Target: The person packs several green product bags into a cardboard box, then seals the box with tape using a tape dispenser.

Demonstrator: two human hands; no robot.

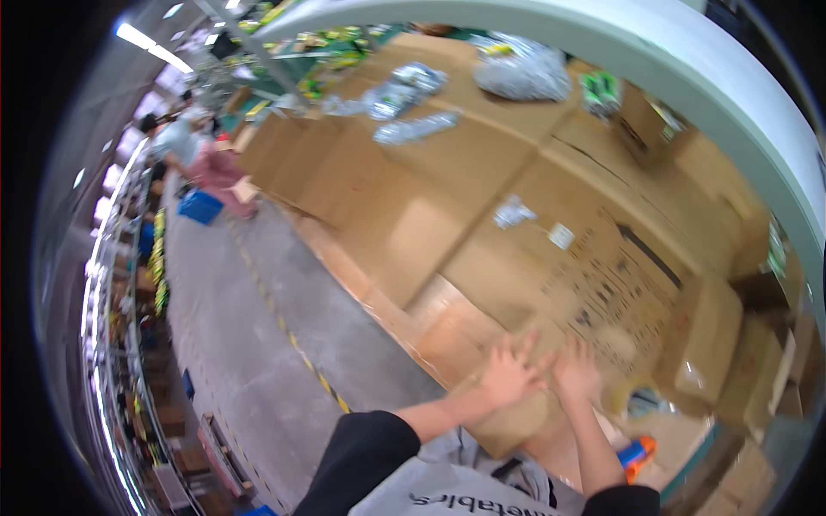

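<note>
Cardboard pc. point(508, 430) is at the near edge of the bench point(456, 322), L hand point(509, 374) & R hand point(575, 371) on top.
Both hands are released, palms down, fingers spread & pointing away from body, grasping nothing; they lie side by side. L forearm point(443, 414) comes in slanted, R forearm point(594, 443) is steeper. Beyond is a big cardboard sheet point(516, 275) w/ crumpled clear plastic point(514, 212); an orange-blue item point(640, 456) is near R forearm.
</note>
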